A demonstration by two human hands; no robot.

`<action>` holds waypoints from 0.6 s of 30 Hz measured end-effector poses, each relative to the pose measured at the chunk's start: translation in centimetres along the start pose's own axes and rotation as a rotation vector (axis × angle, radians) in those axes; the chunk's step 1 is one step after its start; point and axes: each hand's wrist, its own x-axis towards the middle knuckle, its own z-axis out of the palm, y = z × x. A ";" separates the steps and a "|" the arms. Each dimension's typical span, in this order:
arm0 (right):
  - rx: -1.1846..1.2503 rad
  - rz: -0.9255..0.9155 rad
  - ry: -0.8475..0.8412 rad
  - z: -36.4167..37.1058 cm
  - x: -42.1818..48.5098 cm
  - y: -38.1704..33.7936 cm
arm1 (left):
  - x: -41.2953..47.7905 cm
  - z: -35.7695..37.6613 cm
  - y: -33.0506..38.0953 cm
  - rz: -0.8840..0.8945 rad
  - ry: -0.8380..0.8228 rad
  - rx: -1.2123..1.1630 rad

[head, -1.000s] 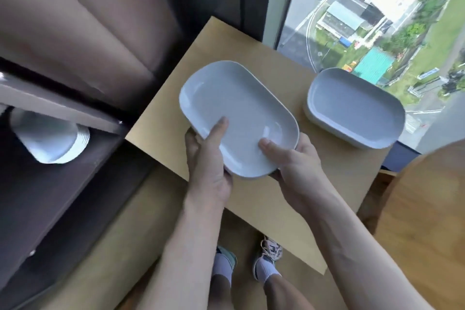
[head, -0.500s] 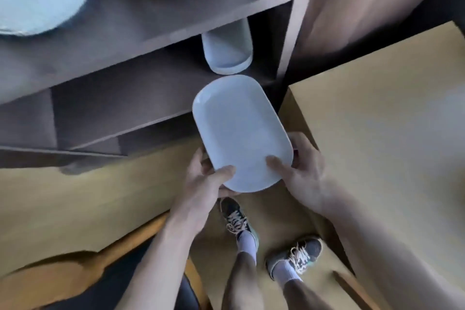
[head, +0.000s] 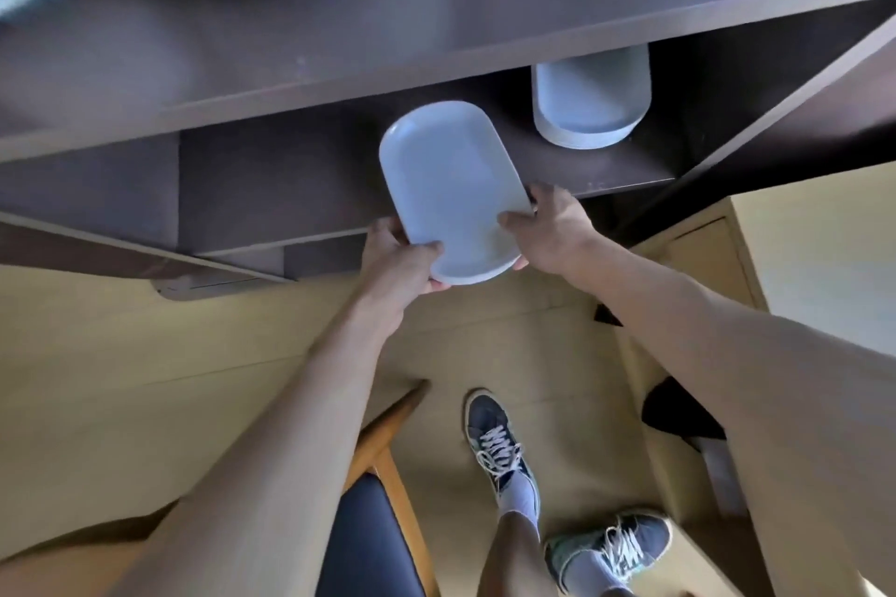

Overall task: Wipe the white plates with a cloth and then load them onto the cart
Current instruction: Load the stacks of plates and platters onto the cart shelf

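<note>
Ideally the cart (head: 436, 24), dark across 9 to 3 o'clock, takes the plate (head: 451, 189) level, slid flat toward the stack (head: 589, 112) at 1 o'clock. The plate hangs over the lower shelf (head: 271, 194) near centre. The left hand (head: 402, 262) and right hand (head: 552, 228) pinch its near end, thumbs on top, fingers curled beneath.

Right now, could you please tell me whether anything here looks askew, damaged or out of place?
Nothing stands out. The left hand and right hand grip the oval plate by its near end above the cart's lower shelf; it looks intact. The stack of similar plates on that shelf sits neatly.
</note>
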 end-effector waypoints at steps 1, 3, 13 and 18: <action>-0.005 0.007 0.014 0.0 0.9 0.0 | 1.2 0.3 0.3 0.021 0.001 0.019; -0.009 0.009 0.042 0.1 2.6 0.0 | 3.2 0.7 0.9 0.067 -0.007 0.065; 0.065 0.014 0.207 1.4 7.1 0.2 | 6.8 3.0 0.5 0.374 -0.046 0.464; 0.093 0.064 0.197 1.4 8.2 -0.7 | 8.5 4.7 1.7 0.483 0.083 0.562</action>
